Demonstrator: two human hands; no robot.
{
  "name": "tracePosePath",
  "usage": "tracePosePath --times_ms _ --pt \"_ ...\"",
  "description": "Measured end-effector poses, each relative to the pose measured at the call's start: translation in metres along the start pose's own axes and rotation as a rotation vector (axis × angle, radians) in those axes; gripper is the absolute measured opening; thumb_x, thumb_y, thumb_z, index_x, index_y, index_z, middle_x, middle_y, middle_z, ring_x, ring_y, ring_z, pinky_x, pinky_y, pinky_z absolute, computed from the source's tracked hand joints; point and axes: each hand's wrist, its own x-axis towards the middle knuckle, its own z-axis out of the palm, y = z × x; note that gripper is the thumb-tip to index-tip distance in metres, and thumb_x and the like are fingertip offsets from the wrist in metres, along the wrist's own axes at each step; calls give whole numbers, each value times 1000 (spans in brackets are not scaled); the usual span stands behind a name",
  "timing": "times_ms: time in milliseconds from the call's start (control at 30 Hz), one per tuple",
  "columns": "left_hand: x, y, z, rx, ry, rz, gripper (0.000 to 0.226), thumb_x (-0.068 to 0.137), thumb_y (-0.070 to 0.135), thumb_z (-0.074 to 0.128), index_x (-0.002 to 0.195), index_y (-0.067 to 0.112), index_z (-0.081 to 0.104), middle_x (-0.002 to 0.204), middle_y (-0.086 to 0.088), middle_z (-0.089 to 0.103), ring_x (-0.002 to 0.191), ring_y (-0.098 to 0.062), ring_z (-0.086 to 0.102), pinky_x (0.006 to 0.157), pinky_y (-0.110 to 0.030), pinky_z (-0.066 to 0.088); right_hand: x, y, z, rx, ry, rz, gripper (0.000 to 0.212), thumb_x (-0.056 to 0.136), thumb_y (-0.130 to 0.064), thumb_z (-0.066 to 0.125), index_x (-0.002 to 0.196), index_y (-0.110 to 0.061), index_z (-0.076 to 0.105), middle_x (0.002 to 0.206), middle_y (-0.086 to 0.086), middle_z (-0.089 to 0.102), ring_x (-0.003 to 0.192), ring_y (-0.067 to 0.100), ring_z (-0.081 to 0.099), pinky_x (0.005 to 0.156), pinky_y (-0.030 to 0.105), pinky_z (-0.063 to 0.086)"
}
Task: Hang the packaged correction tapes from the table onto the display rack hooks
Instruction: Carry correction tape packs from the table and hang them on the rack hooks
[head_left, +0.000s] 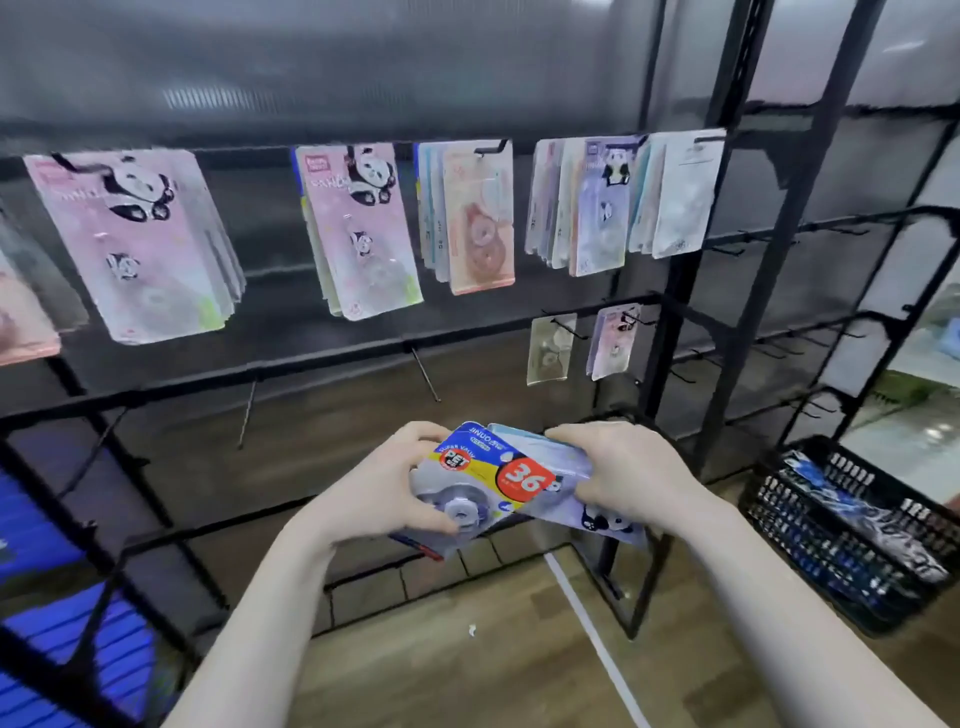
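Two hands, L hand (382, 486) & R hand (626, 478), gripping correction tape packs (498, 480)

Two bare hands (374, 488) (618, 478), one black plastic basket (769, 499), and six bunches of hanging carded correction-tape packs (358, 223) on the upper rail.

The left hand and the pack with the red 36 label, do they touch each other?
Touching. The head view shows the left hand gripping the pack with the red 36 label, its fingers curled over the pack's top edge and its thumb on the front.
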Motion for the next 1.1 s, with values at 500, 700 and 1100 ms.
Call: tracePosePath --times_ms 500,700,1100 --pt "175 56 74 -308 7 -242 41 71 6 84 106 18 67 104 4 74 96 -15 70 86 -31 55 113 180 -41 371 -351 -297 55 71 -3 61 118 -30 60 100 -10 66 86 11 59 73 31 52" --pt "171 36 83 -415 118 -330 32 72 -4 80 99 11 72 94 1 76 86 -12 71 68 -21 53 128 190 -45 803 -311 -212 48 72 6 67 109 -24 64 71 -29 63 61 3 55 62 21 50" --pt "163 -5 97 -671 306 -387 57 44 24 85 97 9 73 99 -9 75 93 -23 71 82 -41 57 129 155 14 1435 -49 25 22 81 1 68 89 -20 71 82 -5 73 73 6 65 65 18 50"
